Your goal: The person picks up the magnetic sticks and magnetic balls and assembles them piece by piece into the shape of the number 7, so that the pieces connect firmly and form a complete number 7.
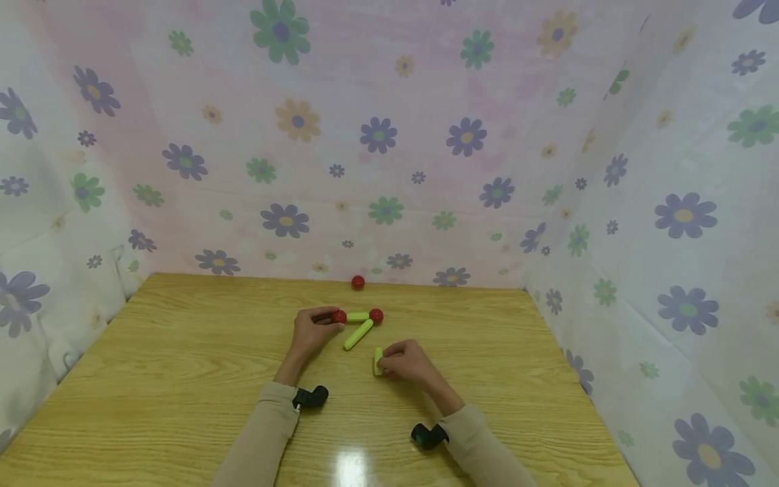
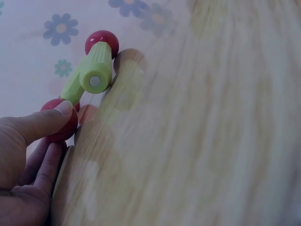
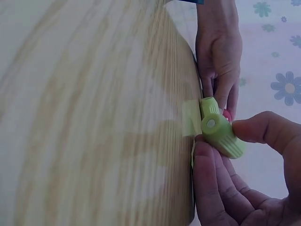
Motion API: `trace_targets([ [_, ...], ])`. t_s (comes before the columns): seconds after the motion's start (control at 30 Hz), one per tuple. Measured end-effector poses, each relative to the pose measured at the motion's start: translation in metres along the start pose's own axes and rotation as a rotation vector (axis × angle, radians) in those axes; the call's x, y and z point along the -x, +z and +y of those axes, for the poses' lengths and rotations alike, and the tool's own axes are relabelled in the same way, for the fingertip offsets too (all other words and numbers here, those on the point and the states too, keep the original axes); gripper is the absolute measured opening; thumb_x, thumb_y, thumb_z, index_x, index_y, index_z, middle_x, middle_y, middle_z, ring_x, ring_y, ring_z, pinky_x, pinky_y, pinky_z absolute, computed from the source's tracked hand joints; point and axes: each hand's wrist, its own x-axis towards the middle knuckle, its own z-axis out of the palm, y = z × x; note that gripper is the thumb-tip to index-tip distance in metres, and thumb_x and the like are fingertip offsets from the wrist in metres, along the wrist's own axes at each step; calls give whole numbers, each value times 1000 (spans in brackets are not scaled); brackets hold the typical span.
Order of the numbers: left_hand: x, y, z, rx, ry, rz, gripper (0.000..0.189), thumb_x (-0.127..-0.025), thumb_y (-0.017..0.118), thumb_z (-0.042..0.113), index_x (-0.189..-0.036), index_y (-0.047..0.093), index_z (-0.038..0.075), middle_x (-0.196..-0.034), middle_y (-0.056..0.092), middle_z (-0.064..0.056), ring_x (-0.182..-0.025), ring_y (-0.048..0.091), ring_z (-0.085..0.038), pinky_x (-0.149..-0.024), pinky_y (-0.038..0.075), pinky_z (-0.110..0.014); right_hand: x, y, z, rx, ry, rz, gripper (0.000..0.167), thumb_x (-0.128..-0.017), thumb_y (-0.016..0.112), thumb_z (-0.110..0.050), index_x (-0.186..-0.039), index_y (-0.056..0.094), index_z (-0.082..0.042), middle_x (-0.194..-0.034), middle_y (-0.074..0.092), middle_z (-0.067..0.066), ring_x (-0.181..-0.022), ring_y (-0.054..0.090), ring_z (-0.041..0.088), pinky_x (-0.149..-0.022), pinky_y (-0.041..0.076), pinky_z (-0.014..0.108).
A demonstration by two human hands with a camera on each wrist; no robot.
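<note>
My left hand (image 1: 312, 334) pinches a red ball (image 1: 339, 316) between thumb and fingers. From that ball a yellow-green magnetic rod (image 1: 358, 316) runs right to a second red ball (image 1: 376, 316). Another green rod (image 1: 358, 335) slants from this second ball toward me; a silver disc shows in its near end in the left wrist view. To the right and nearer me, my right hand (image 1: 409, 362) holds a separate green rod (image 3: 225, 140) between thumb and fingers. A silver disc is set in that rod's end.
A loose red ball (image 1: 358, 283) lies at the back edge of the wooden table (image 1: 182, 365), beyond the joined pieces. Flower-patterned cloth (image 1: 389, 169) hangs behind the table and along both sides. Each wrist carries a black camera.
</note>
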Motion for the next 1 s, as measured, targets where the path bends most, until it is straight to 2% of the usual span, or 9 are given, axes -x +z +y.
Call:
trace_targets([
  [0.3,-1,1,1,40,-58,16,37,-81,81,-7,-118,74,-4,-121,69,-26,-111,68,-40,-85,61,-29,-10,13,-1,-82,77,-47,36,-88,73,-11,-117,69,11,-87,76,13,-74,74,16,-70,64,31],
  [0.7,-4,1,1,41,-78,31,36,-78,84,-5,-113,76,-3,-116,71,-25,-107,71,-37,-80,60,-25,-16,31,-12,-121,90,-105,23,-92,76,-14,-105,76,5,-80,76,8,-68,71,9,-67,62,26],
  [1.0,-3,1,-1,41,-108,26,36,-77,84,-6,-112,77,0,-115,72,-21,-104,72,-32,-80,61,-27,-22,44,-13,-212,113,-82,20,-91,77,-14,-99,76,5,-82,76,10,-69,73,11,-68,62,25],
])
